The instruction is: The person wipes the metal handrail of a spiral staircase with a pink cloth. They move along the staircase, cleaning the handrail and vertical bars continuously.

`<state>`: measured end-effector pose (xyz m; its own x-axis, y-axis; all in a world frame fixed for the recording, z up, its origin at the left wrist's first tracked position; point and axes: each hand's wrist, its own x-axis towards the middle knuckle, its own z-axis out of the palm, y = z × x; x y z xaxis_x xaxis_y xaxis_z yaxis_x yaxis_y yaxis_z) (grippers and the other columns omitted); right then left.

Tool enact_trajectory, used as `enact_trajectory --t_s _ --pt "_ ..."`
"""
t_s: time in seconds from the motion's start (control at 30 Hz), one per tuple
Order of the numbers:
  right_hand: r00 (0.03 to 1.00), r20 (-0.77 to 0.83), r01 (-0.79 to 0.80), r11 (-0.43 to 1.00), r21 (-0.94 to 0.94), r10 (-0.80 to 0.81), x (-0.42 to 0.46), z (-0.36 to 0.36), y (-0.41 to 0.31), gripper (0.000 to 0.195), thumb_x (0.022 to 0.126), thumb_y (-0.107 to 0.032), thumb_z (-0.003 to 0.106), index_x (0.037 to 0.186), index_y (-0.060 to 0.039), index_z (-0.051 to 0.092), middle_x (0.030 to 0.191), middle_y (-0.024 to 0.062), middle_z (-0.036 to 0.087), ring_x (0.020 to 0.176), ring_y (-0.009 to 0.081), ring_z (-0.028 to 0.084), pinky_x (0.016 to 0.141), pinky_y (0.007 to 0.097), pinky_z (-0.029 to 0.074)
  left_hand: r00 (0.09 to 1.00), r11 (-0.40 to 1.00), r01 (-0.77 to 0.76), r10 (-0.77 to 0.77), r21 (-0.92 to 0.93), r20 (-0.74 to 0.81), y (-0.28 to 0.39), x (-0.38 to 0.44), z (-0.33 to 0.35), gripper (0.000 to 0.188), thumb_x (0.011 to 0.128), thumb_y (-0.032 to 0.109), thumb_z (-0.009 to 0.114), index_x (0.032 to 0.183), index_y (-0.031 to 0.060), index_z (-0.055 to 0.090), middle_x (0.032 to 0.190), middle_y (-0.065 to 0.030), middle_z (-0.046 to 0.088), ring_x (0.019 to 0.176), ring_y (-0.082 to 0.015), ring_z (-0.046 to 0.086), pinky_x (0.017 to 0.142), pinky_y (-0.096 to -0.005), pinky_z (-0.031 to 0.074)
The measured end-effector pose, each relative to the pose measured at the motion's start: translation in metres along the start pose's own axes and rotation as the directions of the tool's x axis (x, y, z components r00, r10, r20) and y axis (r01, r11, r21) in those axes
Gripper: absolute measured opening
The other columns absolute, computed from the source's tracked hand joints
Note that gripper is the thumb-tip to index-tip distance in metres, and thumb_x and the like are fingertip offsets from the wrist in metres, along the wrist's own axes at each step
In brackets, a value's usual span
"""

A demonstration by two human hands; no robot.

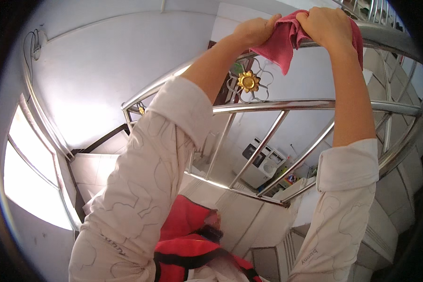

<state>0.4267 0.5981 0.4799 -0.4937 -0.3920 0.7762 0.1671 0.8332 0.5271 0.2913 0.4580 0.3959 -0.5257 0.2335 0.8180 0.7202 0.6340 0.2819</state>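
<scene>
A pink cloth (284, 49) is draped over the top rail of a stainless steel stair railing (275, 105) at the upper right. My left hand (257, 31) grips the cloth's left edge at the rail. Just to the right, my right hand (326, 26) has its fingers closed over the cloth on the same rail, and part of the cloth hangs down behind that wrist. Below the left part of the cloth, a gold flower ornament (248, 81) sits within looped metal between the upper and middle rails.
Tiled steps (380, 211) descend along the right side. Beyond the balusters, a white washing machine (262, 162) stands on a lower level. A bright window (31, 169) and cables (31, 53) are at the left. A red and black garment (194, 246) shows at my body.
</scene>
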Motion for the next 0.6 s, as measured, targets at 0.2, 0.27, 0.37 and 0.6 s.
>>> enact_trajectory --t_s 0.2,0.27,0.37,0.6 --pt "0.992 -0.125 0.003 1.000 -0.010 -0.004 -0.005 0.006 -0.013 0.042 0.085 -0.030 0.043 0.068 -0.0003 0.066 0.067 0.0190 0.063 0.065 0.0346 0.060 0.073 0.0419 0.045 0.990 0.999 -0.022 0.015 -0.047 -0.137 0.015 -0.037 -0.014 0.060 0.094 0.055 0.024 0.093 0.0068 0.061 0.085 -0.0212 0.063 0.081 -0.0429 0.058 0.074 -0.0457 0.046" --pt "0.983 -0.183 0.015 0.999 -0.050 -0.024 -0.009 0.014 -0.014 0.038 0.085 -0.029 0.044 0.069 -0.0017 0.066 0.069 0.0171 0.063 0.067 0.0326 0.059 0.074 0.0406 0.044 0.992 0.995 -0.002 -0.011 -0.103 -0.126 0.025 -0.047 -0.016 0.056 0.094 0.053 0.029 0.092 0.0066 0.061 0.080 -0.0199 0.062 0.082 -0.0407 0.058 0.071 -0.0455 0.045" --pt "0.942 -0.332 0.044 0.998 -0.044 -0.056 -0.008 0.025 -0.028 0.034 0.083 -0.028 0.047 0.069 -0.0037 0.066 0.067 0.0144 0.063 0.066 0.0304 0.058 0.074 0.0398 0.043 0.967 0.995 -0.057 0.034 -0.085 -0.252 0.011 -0.054 -0.013 0.051 0.094 0.050 0.035 0.089 0.0058 0.059 0.076 -0.0187 0.062 0.080 -0.0401 0.058 0.069 -0.0444 0.045" --pt "0.912 -0.390 0.124 0.992 -0.030 -0.126 -0.009 0.041 -0.073 0.029 0.080 -0.027 0.050 0.069 -0.0052 0.066 0.066 0.0134 0.063 0.065 0.0291 0.059 0.073 0.0390 0.043 0.894 0.981 -0.182 0.136 -0.068 -0.427 -0.026 -0.082 -0.001 0.030 0.088 0.032 0.051 0.096 0.0030 0.056 0.084 -0.0156 0.060 0.081 -0.0369 0.057 0.071 -0.0433 0.045"
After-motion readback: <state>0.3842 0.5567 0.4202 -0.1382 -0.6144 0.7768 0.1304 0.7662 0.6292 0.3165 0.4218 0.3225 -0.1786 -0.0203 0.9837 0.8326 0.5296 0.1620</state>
